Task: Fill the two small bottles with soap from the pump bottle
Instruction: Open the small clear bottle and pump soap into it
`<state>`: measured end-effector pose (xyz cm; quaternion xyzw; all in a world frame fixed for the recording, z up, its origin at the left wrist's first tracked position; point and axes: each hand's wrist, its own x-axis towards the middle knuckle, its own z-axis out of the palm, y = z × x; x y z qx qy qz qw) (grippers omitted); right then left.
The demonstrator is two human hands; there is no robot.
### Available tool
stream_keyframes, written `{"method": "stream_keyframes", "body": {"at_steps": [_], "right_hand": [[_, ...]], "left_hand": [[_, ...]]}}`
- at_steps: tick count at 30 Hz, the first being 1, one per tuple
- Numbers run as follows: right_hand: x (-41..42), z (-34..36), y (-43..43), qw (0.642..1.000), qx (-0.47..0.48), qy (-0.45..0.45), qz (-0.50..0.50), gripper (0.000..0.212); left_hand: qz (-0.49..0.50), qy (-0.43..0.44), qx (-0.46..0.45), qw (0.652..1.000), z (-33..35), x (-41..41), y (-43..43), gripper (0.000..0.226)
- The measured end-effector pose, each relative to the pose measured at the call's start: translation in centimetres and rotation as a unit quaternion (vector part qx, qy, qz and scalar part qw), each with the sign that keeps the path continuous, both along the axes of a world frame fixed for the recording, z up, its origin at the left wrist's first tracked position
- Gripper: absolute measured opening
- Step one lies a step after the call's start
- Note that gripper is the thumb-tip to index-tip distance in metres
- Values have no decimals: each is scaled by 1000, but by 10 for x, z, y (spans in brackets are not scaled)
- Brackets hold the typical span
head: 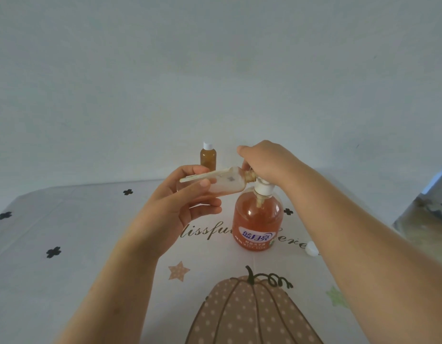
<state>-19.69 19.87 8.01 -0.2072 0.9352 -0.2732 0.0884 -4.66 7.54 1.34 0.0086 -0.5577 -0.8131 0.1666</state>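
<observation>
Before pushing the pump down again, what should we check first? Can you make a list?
1. Small bottle mouth against the pump nozzle: ok, they meet.
2. Left hand gripping the small bottle: ok.
3. Right hand on the pump head: ok.
4. Pump bottle upright on the table: ok.
5. Room left in the small bottle: ok, it looks nearly empty.
6. Other small bottle full and capped: ok.

One head-worn wide-angle view looks forward and down, close over the table (66,232) toward the wall (215,70).
</observation>
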Motion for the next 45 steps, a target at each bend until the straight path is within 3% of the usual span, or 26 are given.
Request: {"method": "stream_keyframes", "body": {"at_steps": [8, 23, 39, 45], "right_hand": [[4, 18, 1, 999, 30, 41, 0, 49], [-5, -2, -3, 1000, -4, -6, 6, 43], [1, 17, -3, 998, 41, 35, 13, 43], [2, 16, 0, 1000, 13, 11, 7, 42]], "left_hand": [[-7, 20, 18, 1000, 3, 3, 3, 19], [-1, -4, 14, 1000, -2, -1, -1, 22], [-6, 16, 19, 1000, 4, 2, 3, 22], [-6, 12, 19, 1000, 4, 2, 3, 19]]}}
